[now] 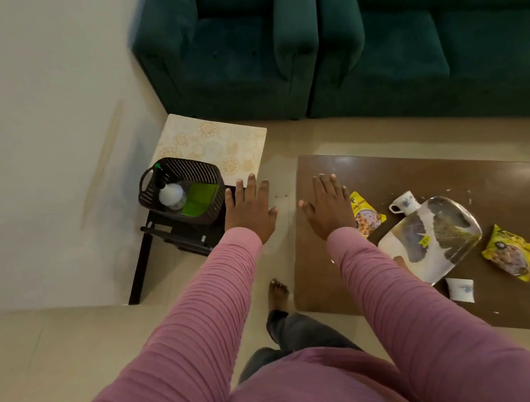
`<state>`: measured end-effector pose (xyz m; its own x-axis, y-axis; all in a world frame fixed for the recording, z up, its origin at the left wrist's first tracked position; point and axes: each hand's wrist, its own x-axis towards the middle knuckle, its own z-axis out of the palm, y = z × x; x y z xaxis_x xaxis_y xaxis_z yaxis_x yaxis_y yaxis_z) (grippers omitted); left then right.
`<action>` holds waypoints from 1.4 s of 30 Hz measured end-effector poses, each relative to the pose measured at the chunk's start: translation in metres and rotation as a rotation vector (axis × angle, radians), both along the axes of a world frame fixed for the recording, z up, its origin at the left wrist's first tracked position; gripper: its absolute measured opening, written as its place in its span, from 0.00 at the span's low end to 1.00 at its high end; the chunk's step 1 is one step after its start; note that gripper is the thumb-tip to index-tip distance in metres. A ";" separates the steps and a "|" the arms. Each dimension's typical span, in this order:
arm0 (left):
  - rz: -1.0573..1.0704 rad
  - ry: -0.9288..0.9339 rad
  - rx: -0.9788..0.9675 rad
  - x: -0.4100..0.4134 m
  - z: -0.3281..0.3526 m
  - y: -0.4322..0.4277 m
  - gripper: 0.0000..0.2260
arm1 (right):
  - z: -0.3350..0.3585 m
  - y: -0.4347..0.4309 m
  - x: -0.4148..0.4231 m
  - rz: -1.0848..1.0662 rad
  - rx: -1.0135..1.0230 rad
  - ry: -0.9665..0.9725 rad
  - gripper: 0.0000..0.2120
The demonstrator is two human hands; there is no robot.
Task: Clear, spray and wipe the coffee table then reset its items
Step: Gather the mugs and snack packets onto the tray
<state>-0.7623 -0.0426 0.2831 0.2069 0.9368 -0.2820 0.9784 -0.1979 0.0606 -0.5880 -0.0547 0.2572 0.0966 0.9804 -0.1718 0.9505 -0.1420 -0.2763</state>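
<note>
Pink sleeves fill the near frame — both your arms stretched forward, palms down. Left hand hovers just beside the black basket on the side stand; right hand hangs over the left end of the coffee table. Fingers on both are spread flat, holding nothing.

Table not yet cleared. On it:
- metallic tray, glossy, lying flat near the middle. Likely rigid and slick; take it at the rim on both sides, not by the face.
- white cup, touching the tray's far edge. Looks ceramic, so fragile — lift it by the handle or round the body, and move it before the tray.
- two yellow snack packets, one on either side of the tray. Light and crinkly, so pinch a corner seam.
- small white sachet near the front edge. Flat, so you may need to slide it to the edge to pick it up.
- pale crumbs scattered on the wood.

Basket holds the spray bottle beside a folded green cloth. Bottle: grip below the trigger head. Cloth is soft, so pick it up bunched.
</note>
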 end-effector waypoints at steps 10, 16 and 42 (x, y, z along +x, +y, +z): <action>0.041 -0.037 -0.052 0.081 0.001 -0.113 0.29 | 0.006 -0.117 0.081 0.040 -0.013 0.004 0.28; 0.028 -0.052 -0.067 0.147 0.001 -0.148 0.30 | 0.016 -0.154 0.154 -0.010 0.020 -0.021 0.30; 0.188 -0.019 -0.271 0.432 -0.055 -0.182 0.28 | -0.023 -0.174 0.463 0.024 -0.161 0.008 0.30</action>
